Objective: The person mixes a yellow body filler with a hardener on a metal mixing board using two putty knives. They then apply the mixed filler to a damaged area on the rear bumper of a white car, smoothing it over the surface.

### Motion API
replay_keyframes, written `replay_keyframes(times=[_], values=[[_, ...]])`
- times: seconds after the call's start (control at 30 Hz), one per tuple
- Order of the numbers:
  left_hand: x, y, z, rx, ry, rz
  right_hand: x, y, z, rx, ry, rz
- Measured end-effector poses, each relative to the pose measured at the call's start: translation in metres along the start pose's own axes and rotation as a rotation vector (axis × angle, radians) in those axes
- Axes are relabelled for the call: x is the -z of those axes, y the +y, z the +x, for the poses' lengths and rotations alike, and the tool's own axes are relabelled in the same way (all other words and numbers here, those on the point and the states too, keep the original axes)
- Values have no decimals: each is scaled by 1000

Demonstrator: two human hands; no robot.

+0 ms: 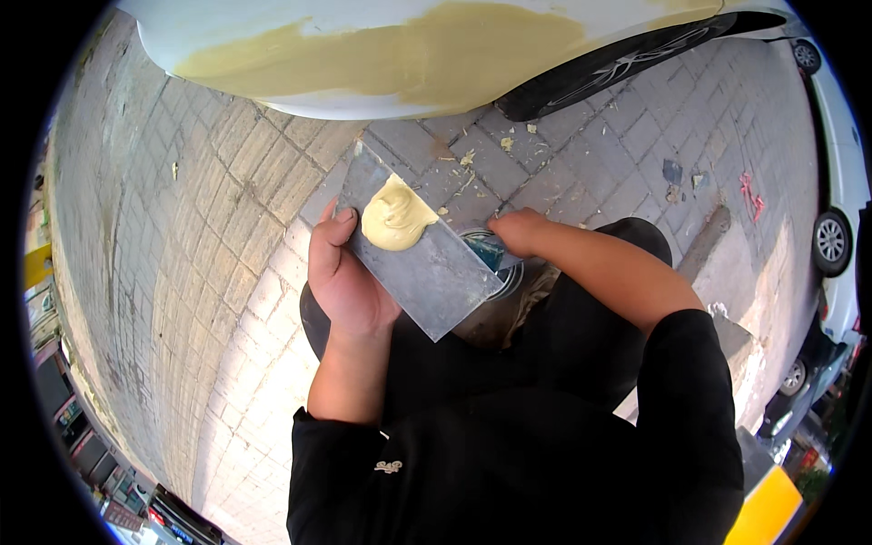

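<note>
My left hand (pixel 341 263) grips the left side of a rectangular grey metal plate (pixel 422 291), which carries a thick mound of pale yellow paste (pixel 397 218) on its upper half. Just right of the plate, my right hand (pixel 516 232) is closed at the top of a teal flat tool (pixel 487 252), apparently a scraper; its fingertips are mostly hidden. The tool is over a round metal can (pixel 509 282), partly covered by the plate, between my dark-clad knees.
Ahead stands a white car (pixel 381 59) with a broad yellowish patch on its panel and a dark wheel (pixel 618 77). The paving (pixel 182 227) carries yellowish flakes (pixel 468 159) and pink scraps (pixel 752 195). More parked cars (pixel 836 159) line the right edge.
</note>
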State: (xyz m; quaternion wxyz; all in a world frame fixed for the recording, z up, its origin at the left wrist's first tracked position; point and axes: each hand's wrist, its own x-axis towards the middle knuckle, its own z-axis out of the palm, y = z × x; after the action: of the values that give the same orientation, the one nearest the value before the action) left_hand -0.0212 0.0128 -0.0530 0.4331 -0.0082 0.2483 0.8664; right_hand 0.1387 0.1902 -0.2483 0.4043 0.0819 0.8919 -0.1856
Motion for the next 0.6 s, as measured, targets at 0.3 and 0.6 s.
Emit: replay_keyframes(times=[0.3,0.6], values=[[-6,4,3,15,8,48,38,-6,-34,35,92,-192],[-1,-5,6,29,64,40,8,-9,-23,78,119,-202]])
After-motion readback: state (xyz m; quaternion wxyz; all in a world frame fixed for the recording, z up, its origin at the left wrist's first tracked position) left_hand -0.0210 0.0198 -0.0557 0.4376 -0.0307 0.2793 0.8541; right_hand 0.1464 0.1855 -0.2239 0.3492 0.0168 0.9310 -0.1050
